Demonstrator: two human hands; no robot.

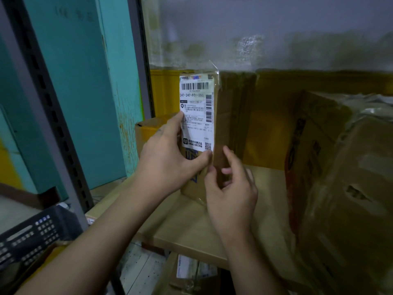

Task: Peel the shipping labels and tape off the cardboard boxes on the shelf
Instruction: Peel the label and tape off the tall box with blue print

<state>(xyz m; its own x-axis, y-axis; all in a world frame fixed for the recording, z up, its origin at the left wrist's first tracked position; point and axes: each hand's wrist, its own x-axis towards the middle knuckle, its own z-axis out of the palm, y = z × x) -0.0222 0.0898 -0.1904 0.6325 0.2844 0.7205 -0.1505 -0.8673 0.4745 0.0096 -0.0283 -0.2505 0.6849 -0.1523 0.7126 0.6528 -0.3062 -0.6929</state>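
On the shelf [191, 226], left fingers [203, 159] and right fingers [229, 155] grip the labelled box [226, 116].

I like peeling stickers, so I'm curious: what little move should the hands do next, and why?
Probably the right hand should pick at the lower right corner of the shipping label. The label lies flat on the upright box, the left hand holds the box steady, and the right hand sits just below that corner.

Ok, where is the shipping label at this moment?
Head view, left of centre: the shipping label is on the front face of the upright cardboard box on the shelf, the left hand gripping the box across the label's lower part.
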